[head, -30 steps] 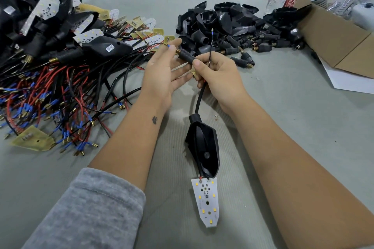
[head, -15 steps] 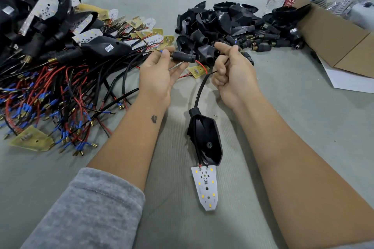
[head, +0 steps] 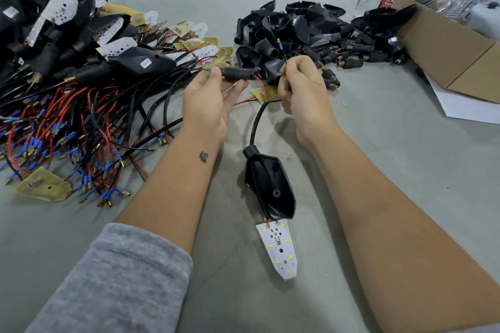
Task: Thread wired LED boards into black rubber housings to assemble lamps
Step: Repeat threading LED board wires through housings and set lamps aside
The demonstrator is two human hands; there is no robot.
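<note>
left hand (head: 209, 101) pinching a black sleeve (head: 238, 74) at the fingertips; right hand (head: 303, 89) curled round a black wire (head: 284, 55). loose black housings (head: 297, 24) heaped just beyond the fingers, wired boards (head: 67, 105) left of them. threaded housing (head: 270, 186) and led board (head: 278, 249) lying below the wrists.

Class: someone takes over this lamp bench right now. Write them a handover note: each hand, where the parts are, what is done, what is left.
Left hand: pinches a small black sleeve with a red wire entering it.
Right hand: grips the black wire, its blue-tipped end pointing up.
Black housing lies on the table, cable already through its neck; LED board hangs outside its open end.
Left to do: finish the sleeve, seat the board.
Spare housings ahead, wired boards at left.
</note>
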